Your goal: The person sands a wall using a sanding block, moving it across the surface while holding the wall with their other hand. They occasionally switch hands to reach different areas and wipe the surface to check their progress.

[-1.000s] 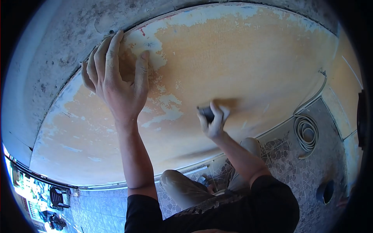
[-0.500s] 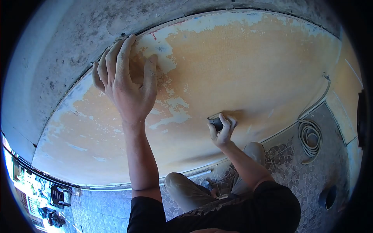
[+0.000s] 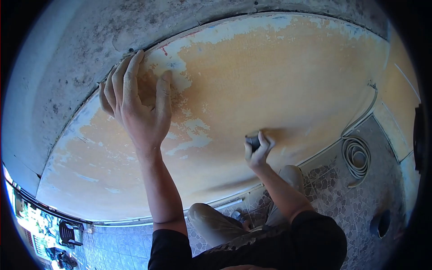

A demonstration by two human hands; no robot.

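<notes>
A broad wall [image 3: 279, 76] fills the middle of the view, coated in yellowish-tan with patchy white areas. My left hand [image 3: 140, 118] is open on its upper left part, fingers spread, fingertips at the top edge, holding nothing. Lower and to the right, my right hand [image 3: 259, 155] grips a small dark sanding block [image 3: 254, 142] against the tan surface. Thumb and fingers cover part of the block, and its face toward the wall is hidden. Pale dust coats the fingers of both hands.
Above the wall runs a stained grey concrete surface [image 3: 90, 58]. A coiled hose [image 3: 356, 157] hangs down at the right onto the stone-patterned floor [image 3: 333, 202]. A dark round container [image 3: 380, 224] lies at lower right. A dark chair [image 3: 69, 233] stands at lower left.
The whole view has shifted slightly, so the left hand appears a little lower and farther left. My right hand with the sanding block sits slightly farther right along the wall.
</notes>
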